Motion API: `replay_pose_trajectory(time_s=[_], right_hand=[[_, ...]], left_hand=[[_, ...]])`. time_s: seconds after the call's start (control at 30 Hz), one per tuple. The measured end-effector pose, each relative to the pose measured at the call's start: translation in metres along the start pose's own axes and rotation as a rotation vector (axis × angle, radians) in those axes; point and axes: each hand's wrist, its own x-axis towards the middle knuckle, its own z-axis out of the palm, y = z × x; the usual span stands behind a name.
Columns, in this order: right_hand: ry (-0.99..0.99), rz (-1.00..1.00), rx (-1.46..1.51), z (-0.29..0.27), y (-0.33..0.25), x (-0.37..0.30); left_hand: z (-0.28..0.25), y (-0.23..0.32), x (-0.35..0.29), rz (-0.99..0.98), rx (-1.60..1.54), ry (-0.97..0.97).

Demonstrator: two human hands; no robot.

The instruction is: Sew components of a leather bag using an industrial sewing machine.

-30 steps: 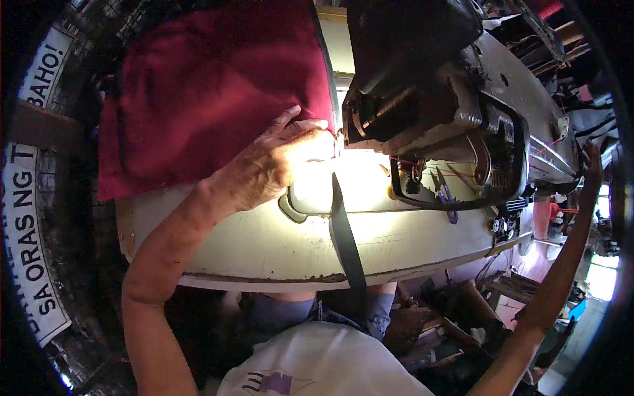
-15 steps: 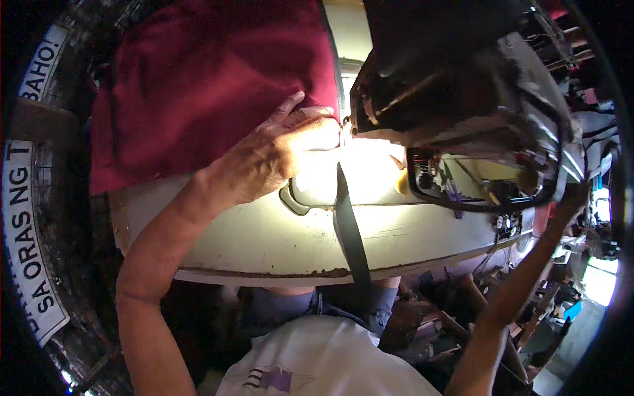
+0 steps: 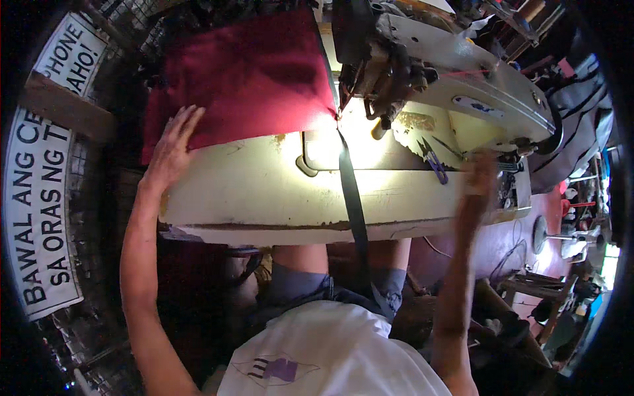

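Note:
Maroon fabric (image 3: 244, 86) lies flat on the sewing table, with a dark strip along its right edge. My left hand (image 3: 173, 146) rests on the fabric's near left corner, fingers stretched out and nothing held. The fabric's near right corner sits at the needle area of a sewing machine (image 3: 462, 76). A black binding strip (image 3: 352, 191) runs from that corner over the table's front edge towards my lap. My right hand (image 3: 480, 179) is smeared by motion above the table's right part, near thread snips (image 3: 436, 164) with purple handles; its fingers are unclear.
A bright lamp glow covers the table (image 3: 251, 191) around the needle. White signs (image 3: 43, 218) hang on a wire mesh at the left. Grey cloth (image 3: 561, 145) bulges behind the machine's right end. A fan (image 3: 541, 231) and clutter stand on the floor at the right.
My left hand has moved left from the needle area to the fabric's near left corner. My right hand has come in from the far right to the snips. The view has pulled back.

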Motion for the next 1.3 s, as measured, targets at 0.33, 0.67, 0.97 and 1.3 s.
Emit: replay_pose_trajectory(time_s=[0.33,0.67,0.97,1.3], right_hand=[[-0.493,-0.467,-0.592,0.14,-0.048,-0.041],[-0.652,-0.366,-0.66,0.146,-0.056,-0.033],[-0.42,-0.469,-0.579,0.152,-0.051,-0.048],[-0.514,-0.001,-0.412,0.152,-0.047,-0.058]], left_hand=[[-0.043,0.108,-0.082,-0.21,0.221,-0.348],[-0.073,0.136,-0.029,0.007,-0.064,-0.44],[-0.111,0.19,0.004,0.106,-0.613,-0.784],[-0.068,0.25,0.003,0.132,-0.758,-0.941]])
